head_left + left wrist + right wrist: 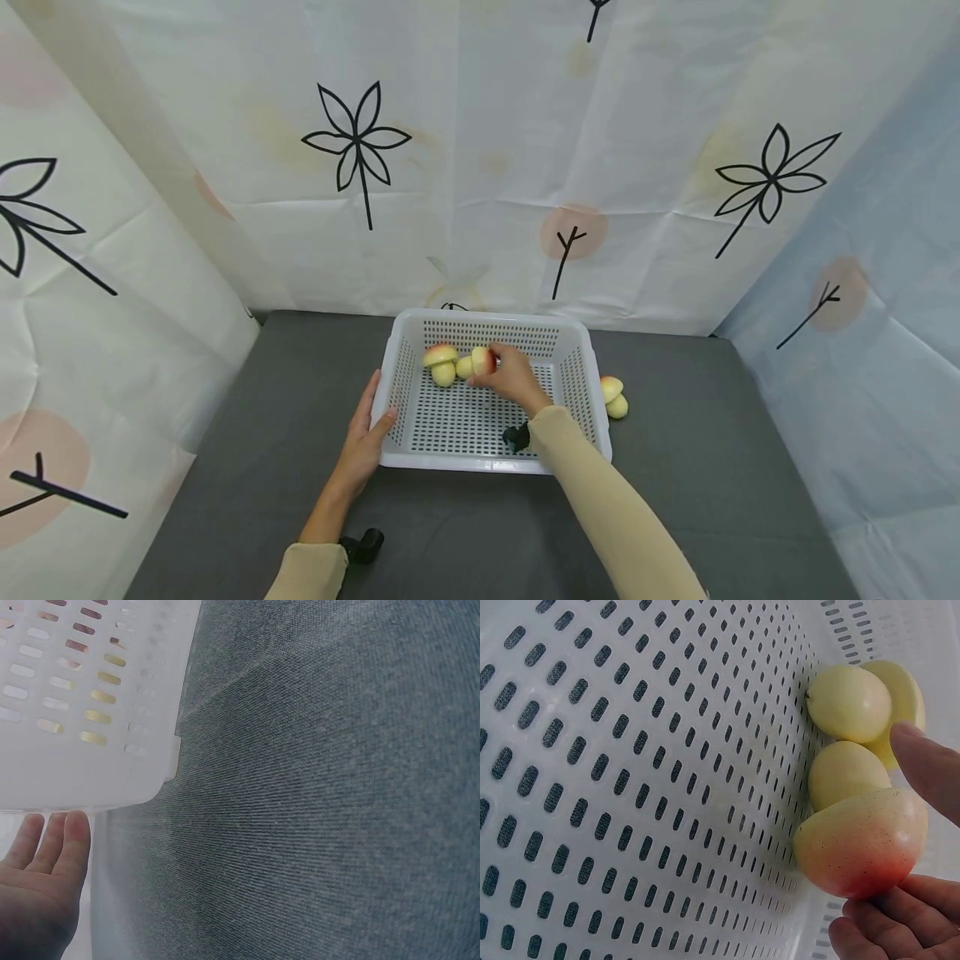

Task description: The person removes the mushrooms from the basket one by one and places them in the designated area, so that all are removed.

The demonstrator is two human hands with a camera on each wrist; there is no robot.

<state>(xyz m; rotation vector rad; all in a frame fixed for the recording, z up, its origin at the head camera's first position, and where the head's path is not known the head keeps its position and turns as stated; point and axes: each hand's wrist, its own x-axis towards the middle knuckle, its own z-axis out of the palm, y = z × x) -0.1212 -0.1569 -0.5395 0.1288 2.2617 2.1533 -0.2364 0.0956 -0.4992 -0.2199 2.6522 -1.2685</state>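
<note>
A white plastic basket point(465, 463) with slotted walls stands on the dark table. My left hand point(363, 442) holds its left side, thumb over the rim and fingers against the outer wall; three fingertips point(76, 825) show at that wall in the left wrist view. Inside the basket, my right hand point(513, 379) has thumb and fingers around the red-and-yellow cap of a toy mushroom point(862, 840). That mushroom lies on its side, stem toward a second toy mushroom point(442, 367) close by on the left.
Another toy mushroom point(615, 398) lies on the table point(697, 467) just outside the basket's right wall. White patterned cloth point(465, 167) hangs behind the table and along both sides. A black wrist mount point(363, 547) is by the left sleeve.
</note>
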